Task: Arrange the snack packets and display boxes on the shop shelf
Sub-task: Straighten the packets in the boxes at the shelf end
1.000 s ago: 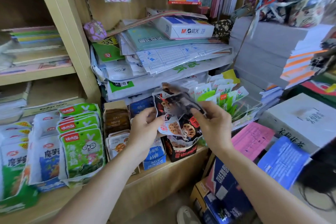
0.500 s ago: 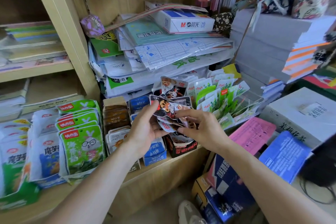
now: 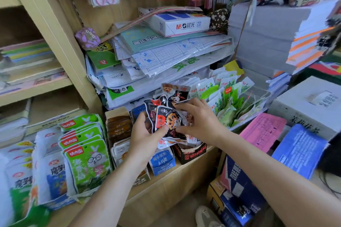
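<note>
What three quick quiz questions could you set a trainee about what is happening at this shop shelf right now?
1. True or false: both hands hold the bundle of dark snack packets.
2. Which display box sits directly below the bundle: A the black and red box, B the blue and white box, C the M&G box?
3. What colour are the rabbit packets on the shelf beside the left hand?

Key: 1 true, with the right hand on its other side; 2 A; 3 green.
</note>
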Demonstrator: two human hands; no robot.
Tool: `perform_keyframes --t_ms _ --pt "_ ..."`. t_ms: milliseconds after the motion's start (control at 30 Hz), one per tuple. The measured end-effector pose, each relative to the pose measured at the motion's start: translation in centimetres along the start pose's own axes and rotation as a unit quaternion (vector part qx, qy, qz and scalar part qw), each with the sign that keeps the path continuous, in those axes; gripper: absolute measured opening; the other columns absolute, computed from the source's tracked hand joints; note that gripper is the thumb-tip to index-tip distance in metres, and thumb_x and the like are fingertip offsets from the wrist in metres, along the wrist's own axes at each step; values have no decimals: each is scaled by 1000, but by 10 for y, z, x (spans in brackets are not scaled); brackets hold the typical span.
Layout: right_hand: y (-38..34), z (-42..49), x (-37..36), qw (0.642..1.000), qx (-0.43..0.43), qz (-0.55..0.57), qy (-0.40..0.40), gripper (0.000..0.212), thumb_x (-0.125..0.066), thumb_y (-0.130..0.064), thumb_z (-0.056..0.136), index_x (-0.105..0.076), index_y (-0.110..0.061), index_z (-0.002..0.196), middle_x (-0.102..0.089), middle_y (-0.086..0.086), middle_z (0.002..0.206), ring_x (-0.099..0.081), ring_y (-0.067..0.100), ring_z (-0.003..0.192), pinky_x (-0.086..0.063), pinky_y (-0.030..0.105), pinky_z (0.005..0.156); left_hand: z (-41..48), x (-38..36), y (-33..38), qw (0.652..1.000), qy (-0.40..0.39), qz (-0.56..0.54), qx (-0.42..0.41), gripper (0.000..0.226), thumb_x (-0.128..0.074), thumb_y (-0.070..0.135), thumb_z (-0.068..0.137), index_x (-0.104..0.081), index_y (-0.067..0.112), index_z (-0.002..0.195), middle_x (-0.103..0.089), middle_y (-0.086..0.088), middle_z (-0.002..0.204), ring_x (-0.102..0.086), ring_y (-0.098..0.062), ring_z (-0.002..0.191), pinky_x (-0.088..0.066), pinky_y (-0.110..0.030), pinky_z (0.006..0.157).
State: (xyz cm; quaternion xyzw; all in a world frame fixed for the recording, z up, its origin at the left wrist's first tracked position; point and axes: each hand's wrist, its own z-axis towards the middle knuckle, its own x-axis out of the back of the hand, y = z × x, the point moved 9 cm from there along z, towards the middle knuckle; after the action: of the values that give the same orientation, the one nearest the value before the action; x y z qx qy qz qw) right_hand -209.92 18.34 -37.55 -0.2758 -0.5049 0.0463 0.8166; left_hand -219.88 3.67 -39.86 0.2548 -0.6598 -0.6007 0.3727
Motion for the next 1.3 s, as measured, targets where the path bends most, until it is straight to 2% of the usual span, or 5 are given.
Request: perform_keyframes --t_ms 267,433,800,1167,1300 --pt "24 -3 7 982 -154 112 18 61 -85 -40 76 -50 -17 120 -63 5 109 -64 27 90 -55 42 77 1 9 3 998 3 58 -33 46 -82 3 80 -61 28 113 -75 17 100 -71 -2 92 -56 -33 86" --pt "44 -12 17 957 -221 175 77 72 -76 -43 85 -48 -11 143 -56 8 141 -53 26 130 -45 35 99 1 22 0 996 86 2 -30 46 -77 -2 82 -62 29 113 -74 14 102 -70 2 89 -56 -30 84" --pt "62 -31 17 775 -308 548 70 77 -82 -22 78 -42 -1 141 -60 21 127 -71 29 85 -58 37 64 -10 18 14 989 131 -35 -65 45 -76 0 85 -59 23 120 -71 12 107 -68 1 96 -56 -36 94" --pt "48 -29 5 817 -256 508 94 53 -81 -28 82 -56 -17 127 -69 0 120 -65 24 114 -52 55 97 -17 -19 10 991 -3 -132 -21 47 -69 -6 88 -58 21 124 -74 4 113 -71 -15 105 -57 -44 92" --pt "35 -25 21 837 -199 500 96 85 -88 -42 71 -48 -17 141 -62 0 136 -52 25 132 -45 60 104 -16 -21 10 987 -39 -157 0 28 -64 9 94 -63 21 119 -74 -2 113 -71 -23 105 -53 -57 95"
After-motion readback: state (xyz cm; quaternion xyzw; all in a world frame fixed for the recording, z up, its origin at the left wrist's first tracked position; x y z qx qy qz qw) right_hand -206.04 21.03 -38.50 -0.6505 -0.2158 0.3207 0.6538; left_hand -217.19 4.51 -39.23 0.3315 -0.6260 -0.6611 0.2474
